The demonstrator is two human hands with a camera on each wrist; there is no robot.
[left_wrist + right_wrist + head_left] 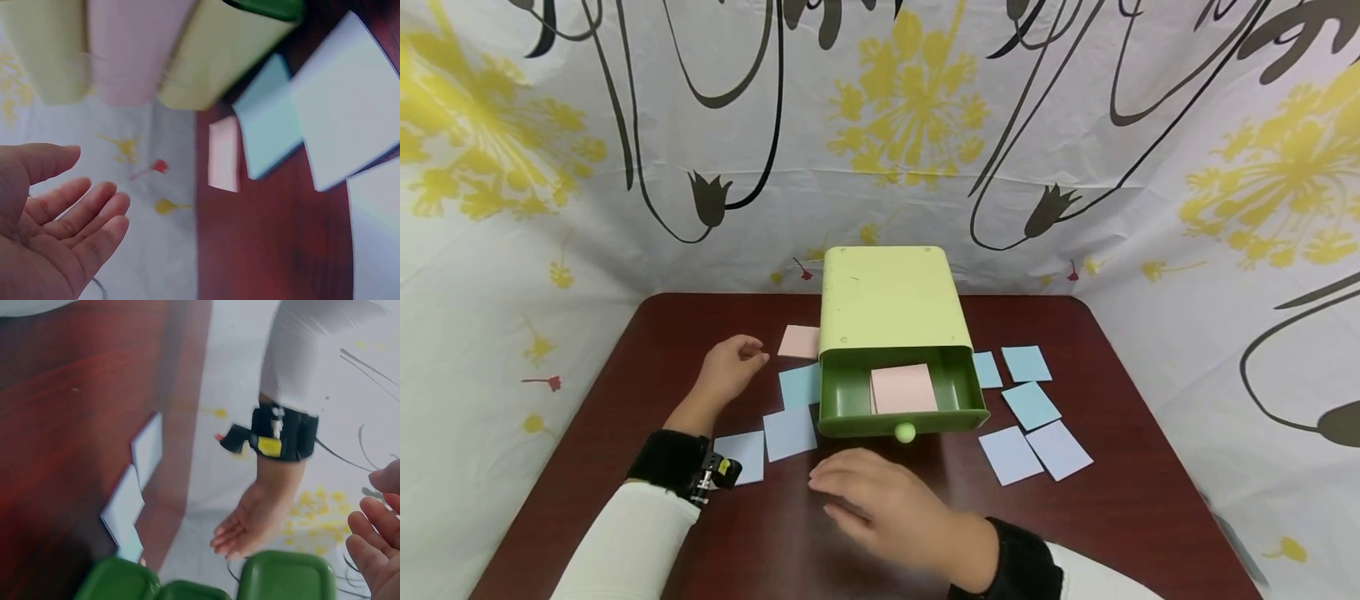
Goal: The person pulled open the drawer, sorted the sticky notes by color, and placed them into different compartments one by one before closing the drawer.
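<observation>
My left hand [730, 371] hovers over the table's left side, fingers loosely bent and holding nothing; the left wrist view shows its palm [50, 237] bare. Just right of it lies a pink card [798, 342]. My right hand [887, 508] is held in front of the box, fingers relaxed, with nothing in them. Between the hands stands a pale green box [891, 296] with its dark green drawer [850, 396] pulled out toward me. Inside the drawer lie pink cards [906, 389], stacked slightly askew. A round light green knob [906, 432] sits on the drawer front.
Left of the box lie a teal card [799, 385] and two pale blue cards [790, 432]. On the right are several light blue cards [1027, 364] and two lavender cards [1059, 450]. The dark red table [1120, 517] meets a patterned white cloth [760, 100] behind.
</observation>
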